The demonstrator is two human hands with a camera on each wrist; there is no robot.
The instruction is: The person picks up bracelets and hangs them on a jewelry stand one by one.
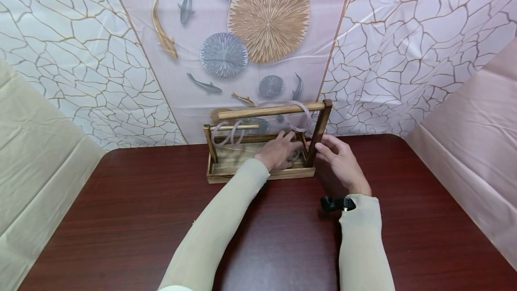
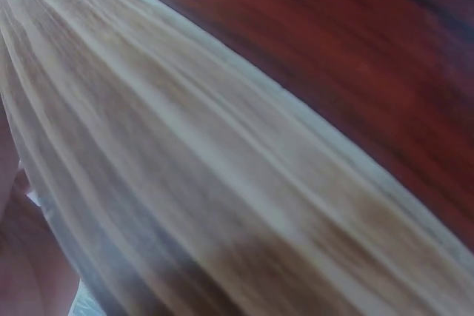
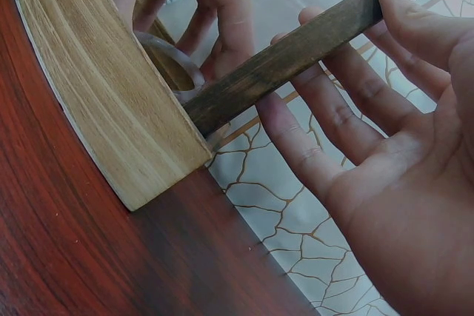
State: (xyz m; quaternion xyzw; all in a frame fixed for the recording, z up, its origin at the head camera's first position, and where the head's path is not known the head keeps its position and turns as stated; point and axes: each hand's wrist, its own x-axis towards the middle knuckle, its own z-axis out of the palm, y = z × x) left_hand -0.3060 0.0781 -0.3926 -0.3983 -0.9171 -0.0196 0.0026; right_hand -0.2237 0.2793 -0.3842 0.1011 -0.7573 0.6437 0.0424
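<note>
A wooden bangle stand [image 1: 271,111] has two crossbars at different heights over a shallow tray [image 1: 261,174]. My left hand [image 1: 278,151] reaches down into the tray's right part, fingers curled at a translucent bangle [image 3: 194,78] beside the foot of the dark post. My right hand [image 1: 341,161] holds that post [image 3: 296,48] from the right, thumb on the near side and fingers behind. One pale bangle [image 1: 309,118] hangs on the upper bar, and two more bangles [image 1: 215,134] hang on the lower bar. The left wrist view is mostly filled by the tray's side [image 2: 185,138].
The stand sits at the back of a dark red-brown table [image 1: 282,237]. Behind it hangs a patterned cloth [image 1: 270,71], with plain pale cloth [image 1: 476,116] on either side. A black strap device [image 1: 338,204] is on the right wrist.
</note>
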